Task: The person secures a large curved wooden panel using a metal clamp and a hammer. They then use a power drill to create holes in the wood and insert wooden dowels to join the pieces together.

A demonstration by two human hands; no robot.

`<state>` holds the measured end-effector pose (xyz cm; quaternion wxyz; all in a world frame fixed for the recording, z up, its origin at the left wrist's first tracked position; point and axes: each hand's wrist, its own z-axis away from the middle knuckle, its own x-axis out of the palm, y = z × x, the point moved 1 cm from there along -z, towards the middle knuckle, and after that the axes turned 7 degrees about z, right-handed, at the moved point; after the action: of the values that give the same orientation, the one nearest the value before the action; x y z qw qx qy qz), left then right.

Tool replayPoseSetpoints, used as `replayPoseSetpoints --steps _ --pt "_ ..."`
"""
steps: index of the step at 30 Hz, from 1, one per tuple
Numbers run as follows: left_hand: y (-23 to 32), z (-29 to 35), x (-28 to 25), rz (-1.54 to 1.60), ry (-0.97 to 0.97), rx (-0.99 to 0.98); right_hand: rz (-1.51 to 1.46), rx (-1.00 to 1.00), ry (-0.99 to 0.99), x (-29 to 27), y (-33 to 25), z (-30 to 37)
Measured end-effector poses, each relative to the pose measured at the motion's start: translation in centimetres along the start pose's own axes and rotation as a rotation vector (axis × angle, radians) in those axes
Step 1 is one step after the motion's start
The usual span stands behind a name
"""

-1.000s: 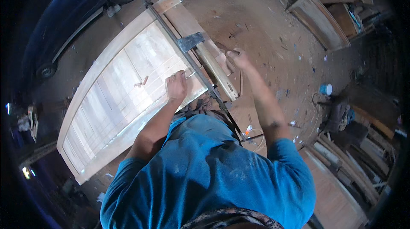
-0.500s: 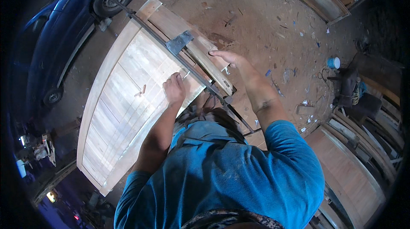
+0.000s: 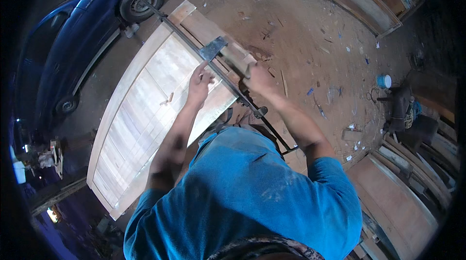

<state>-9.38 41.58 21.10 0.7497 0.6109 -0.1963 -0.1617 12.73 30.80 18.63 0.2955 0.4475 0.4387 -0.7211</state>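
Note:
My right hand (image 3: 260, 79) is wrapped around the wooden handle of an axe (image 3: 213, 48), whose dark metal head lies over the long bar clamp. Just below the axe head, my left hand (image 3: 200, 86) hovers over the panel, fingers apart and index finger stretched toward the head. The pale wooden panel (image 3: 141, 100), with a curved outer edge and several boards, spreads under my left arm. Across its end runs the dark bar clamp (image 3: 223, 77). Small wooden pegs (image 3: 167, 100) rest on the panel's face.
A blue car (image 3: 73, 32) stands at the far left. Wooden frames (image 3: 361, 5) lie at the far right. A small blue-and-white bucket (image 3: 384, 81) sits on the dirt floor, which is littered with scraps. Stacked boards and a curved panel (image 3: 393, 197) are at the near right.
My right hand has moved from the board beyond the axe and closed on its handle, which has swung up. My left hand has shifted up toward the axe head, its index finger now extended.

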Motion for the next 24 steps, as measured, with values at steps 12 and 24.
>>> replayPoseSetpoints --steps 12,24 --pt "-3.9 -7.5 5.6 -0.589 -0.354 0.093 -0.411 0.269 0.037 -8.7 8.8 10.0" --pt "-5.8 -6.9 5.2 -0.917 -0.476 0.398 -0.816 0.411 0.144 -8.9 6.7 19.3"
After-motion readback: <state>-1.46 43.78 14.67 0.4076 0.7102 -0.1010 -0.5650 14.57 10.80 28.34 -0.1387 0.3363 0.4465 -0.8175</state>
